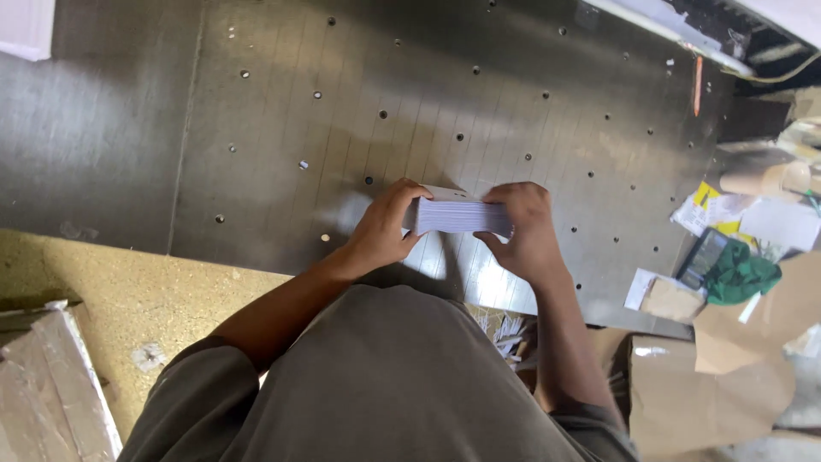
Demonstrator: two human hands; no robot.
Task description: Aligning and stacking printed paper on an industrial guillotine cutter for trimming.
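Paper stack (457, 216) was held just above the desk (282, 128), pinched at its ends by left hand (385, 229) and right hand (523, 229); probably stiff together, yet sheets could slip.

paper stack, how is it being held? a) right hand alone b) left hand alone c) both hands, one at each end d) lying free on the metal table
c: the left hand grips one end of the paper stack and the right hand grips the other, above the perforated metal table.
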